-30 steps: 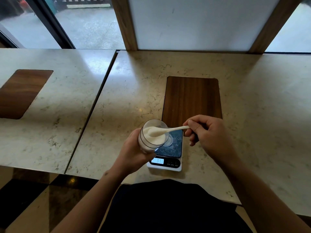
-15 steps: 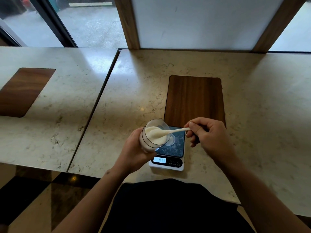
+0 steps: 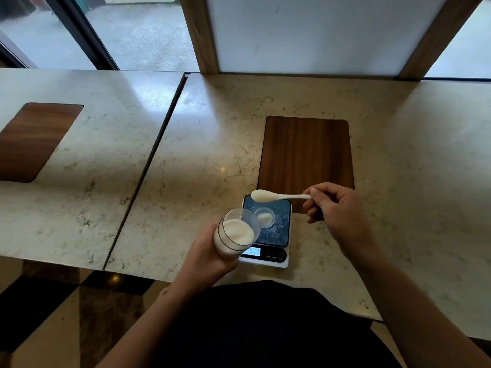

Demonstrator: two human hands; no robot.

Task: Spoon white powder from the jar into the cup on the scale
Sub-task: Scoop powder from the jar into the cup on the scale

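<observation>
White powder (image 3: 237, 232) fills most of the clear jar (image 3: 235, 236), which we hold tilted in our left hand (image 3: 206, 257), the grip closed around its lower body at the near-left corner of the scale (image 3: 268, 231). Our right hand (image 3: 336, 211) pinches the handle end of a white plastic spoon (image 3: 276, 196) between thumb and fingertips; the spoon lies roughly level, its bowl loaded with powder and held above the far edge of the scale platform, clear of the jar mouth. On the dark platform stands a small clear cup (image 3: 265, 217), upright, with a low mound of powder in its bottom; the jar rim overlaps its left side in our view. The scale's display (image 3: 253, 252) is lit, digits not legible. The scale rests on the marble desk (image 3: 212, 144), its far edge just in front of an inlaid wooden panel (image 3: 305, 150).
</observation>
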